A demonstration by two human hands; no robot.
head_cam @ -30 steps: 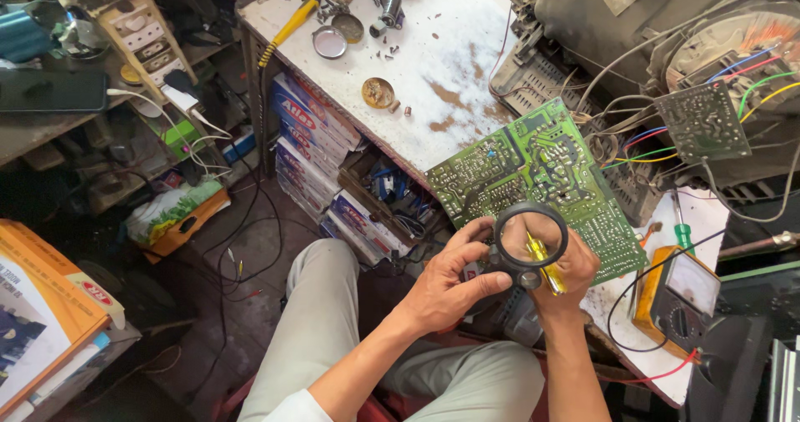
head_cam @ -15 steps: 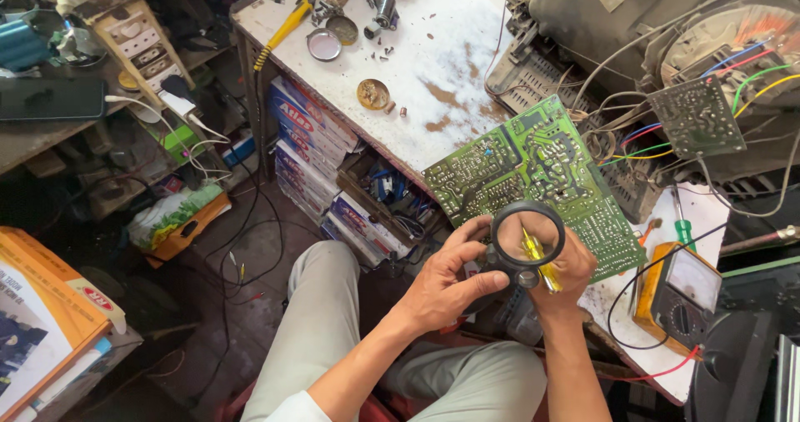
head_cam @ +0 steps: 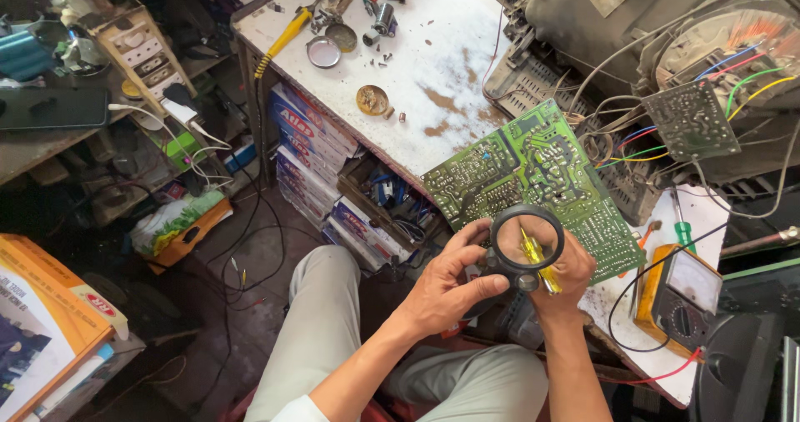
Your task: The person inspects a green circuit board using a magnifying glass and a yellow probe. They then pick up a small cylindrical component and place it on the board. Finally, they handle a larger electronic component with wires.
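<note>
Lower centre of frame: left hand [head_cam: 446, 284] curled, fingers and thumb pinched on the black handle of a round magnifying glass [head_cam: 525, 240]. Right hand [head_cam: 568, 270] closed around a yellow-handled screwdriver [head_cam: 537, 264], seen partly through the lens. Hands close together, touching at the handle. Green circuit board [head_cam: 533, 176] just above, tilted off the edge of the white workbench [head_cam: 433, 55], solder side up, pale traces, wires trailing right. Yellow multimeter [head_cam: 679, 297] at lower right.

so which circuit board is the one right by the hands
The large bright green board, lying at the bench edge just above the magnifier both hands hold. The smaller dull board sits farther right, hanging on coloured wires.
</note>
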